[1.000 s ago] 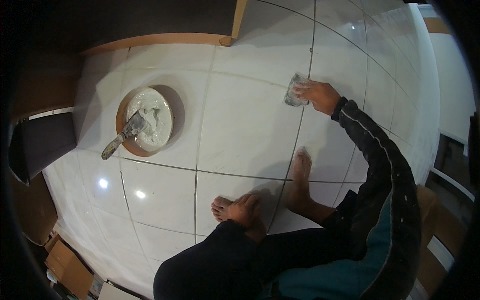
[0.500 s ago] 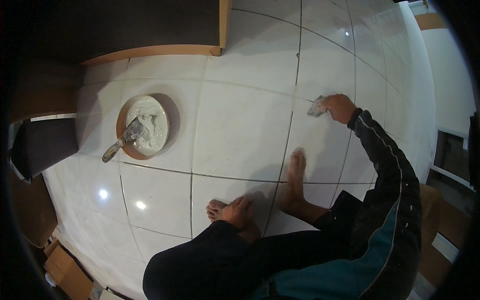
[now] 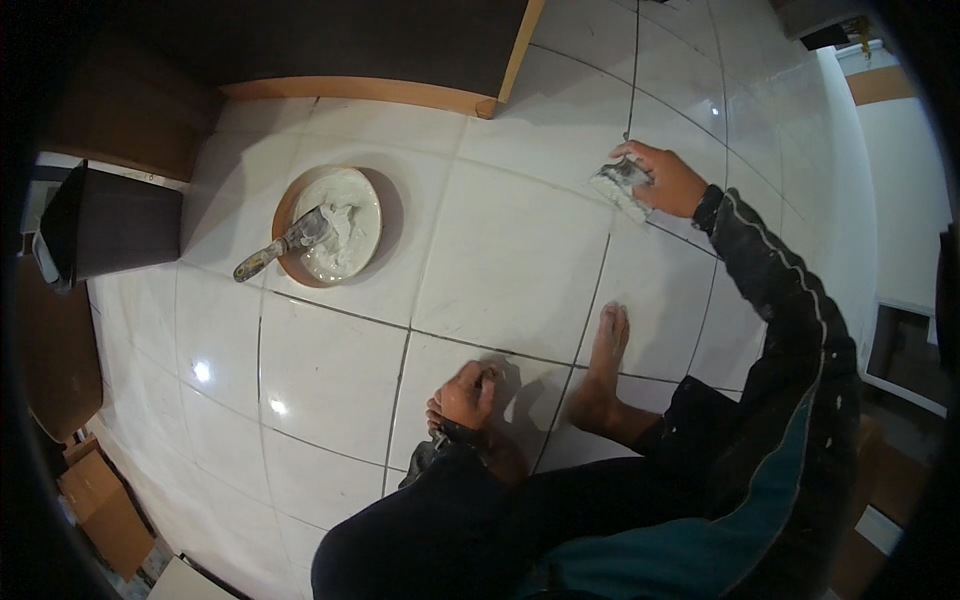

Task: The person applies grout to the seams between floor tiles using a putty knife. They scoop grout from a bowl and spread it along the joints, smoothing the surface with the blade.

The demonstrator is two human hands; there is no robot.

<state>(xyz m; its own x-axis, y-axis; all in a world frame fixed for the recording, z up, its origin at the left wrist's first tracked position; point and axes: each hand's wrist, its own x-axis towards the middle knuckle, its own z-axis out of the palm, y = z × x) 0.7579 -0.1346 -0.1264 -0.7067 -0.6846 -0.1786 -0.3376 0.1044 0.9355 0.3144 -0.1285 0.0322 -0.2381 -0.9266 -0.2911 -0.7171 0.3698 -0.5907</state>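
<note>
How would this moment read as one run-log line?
Right hand: holding tool at tiles | Left hand: by left foot | Scraper: blade in paste, handle over bowl rim

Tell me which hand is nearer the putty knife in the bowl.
Left. The left hand, at the left foot, is right of the putty knife and nearer the body; the right hand, holding a flat grey tool, is much farther right.

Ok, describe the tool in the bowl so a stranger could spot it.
On the white tiled floor, near the dark cabinet, sits a round bowl of white paste. The putty knife leans over its rim, blade in the paste; its narrow, smudged handle, jutting lower left, sets it apart from the bowl.
</note>
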